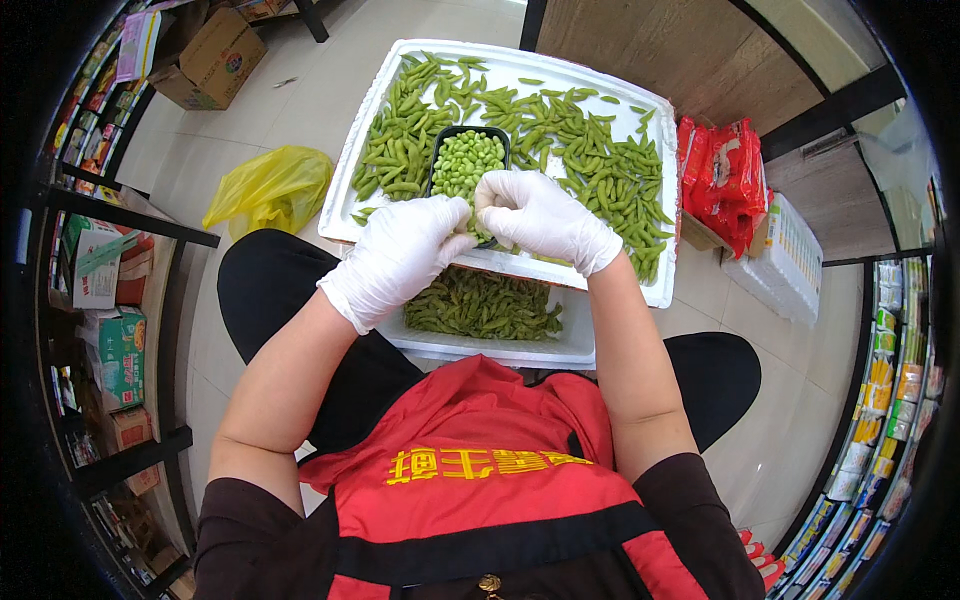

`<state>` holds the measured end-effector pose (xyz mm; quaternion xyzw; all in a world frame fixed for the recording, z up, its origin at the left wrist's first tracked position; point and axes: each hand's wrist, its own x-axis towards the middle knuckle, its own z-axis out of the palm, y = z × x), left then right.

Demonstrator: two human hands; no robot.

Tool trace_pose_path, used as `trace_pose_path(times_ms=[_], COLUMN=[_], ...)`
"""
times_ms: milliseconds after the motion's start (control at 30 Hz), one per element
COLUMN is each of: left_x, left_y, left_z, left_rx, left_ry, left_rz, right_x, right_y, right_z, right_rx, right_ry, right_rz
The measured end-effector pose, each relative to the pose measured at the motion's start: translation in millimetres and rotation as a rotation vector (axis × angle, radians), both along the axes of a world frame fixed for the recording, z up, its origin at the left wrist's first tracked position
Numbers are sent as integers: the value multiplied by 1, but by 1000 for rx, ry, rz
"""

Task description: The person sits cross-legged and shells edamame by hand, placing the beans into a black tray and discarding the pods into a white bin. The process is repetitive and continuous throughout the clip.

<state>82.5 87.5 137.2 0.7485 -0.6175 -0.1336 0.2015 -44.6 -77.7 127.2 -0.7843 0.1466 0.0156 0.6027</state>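
White gloves cover both of my hands, which meet over the near end of a black plastic tray of shelled green soybeans. My left hand has its thumb and fingertips close together; something green shows between the two hands, too small and covered to name. My right hand is curled beside it, its fingertips bent inward, and what it may hold is hidden. The tray rests in a white foam box lid, among many green soybean pods. Below the lid, a white foam box holds darker pods.
A yellow plastic bag lies on the tiled floor at left, with a cardboard box beyond. Red packages and white foam pieces stand at right. Stocked shelves line both sides.
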Motion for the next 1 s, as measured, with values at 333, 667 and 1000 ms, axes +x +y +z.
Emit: trace_pose_path(times_ms=[333, 667, 1000], left_x=[-1, -3, -2], left_y=[1, -3, 2], left_z=[-7, -5, -6], left_rx=[-156, -125, -7], left_ry=[4, -56, -63], left_rz=[-73, 131, 90], right_x=[-3, -12, -5], right_y=[-8, -19, -34], right_z=[4, 9, -37], right_rx=[272, 210, -142], right_ry=[37, 118, 352], right_rz=[-45, -3, -59])
